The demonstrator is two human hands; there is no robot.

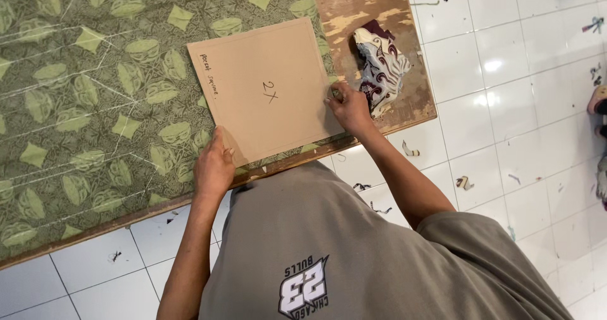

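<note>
**Square cardboard template held flat on patterned green cloth**

Seen from above, looking down past a grey printed shirt. Square cardboard template, tan, with handwriting at its centre and along one edge, lying flat on green fabric printed with pale leaf and diamond motifs and crossed by thin chalk lines. Fabric spread over a wooden board, worn and pale in patches, bare at its far right end and along the near edge.

Left hand pressed flat on the template's near corner, thumb up along the cardboard edge, fingers not curled round anything: a pinning contact rather than a grasp. Right hand at the template's right edge, fingers bunched and bent toward the cardboard; whether pinching a small marker or only the edge, cannot tell, fingertips being hidden behind the knuckles.

Crumpled scrap of cloth, cream with dark maroon figures, resting on the bare wood just beside the right hand, apart from the template. White tiled floor around the board, strewn with small fabric offcuts and threads. Further cloth, barely in view, at the right margin.
</note>
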